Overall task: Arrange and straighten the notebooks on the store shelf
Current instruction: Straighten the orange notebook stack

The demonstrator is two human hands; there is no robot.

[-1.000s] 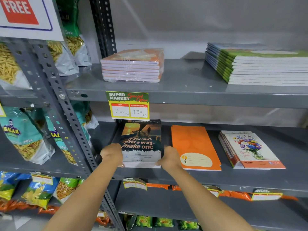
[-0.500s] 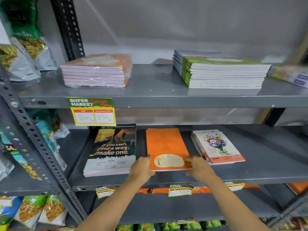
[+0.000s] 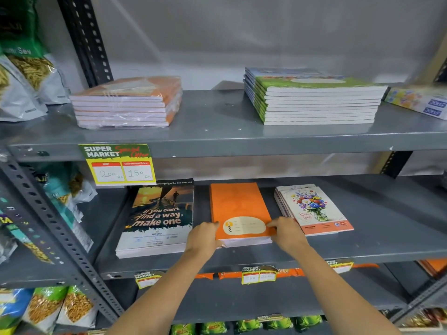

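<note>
On the middle grey shelf lies a stack of orange notebooks. My left hand grips its front left corner and my right hand grips its front right corner. Left of it sits a dark stack with the cover text "If you can't find a way, make one". A flower-cover stack lies to the right, fanned slightly. On the upper shelf rest a plastic-wrapped orange stack and a tall green-cover stack.
A yellow price tag hangs from the upper shelf edge. Snack bags fill the rack on the left. A floral box sits at the far right of the upper shelf. Slotted steel uprights frame the bay.
Both hands left the dark quote-cover stack and moved right onto the orange stack. The view shifted right and came closer.
</note>
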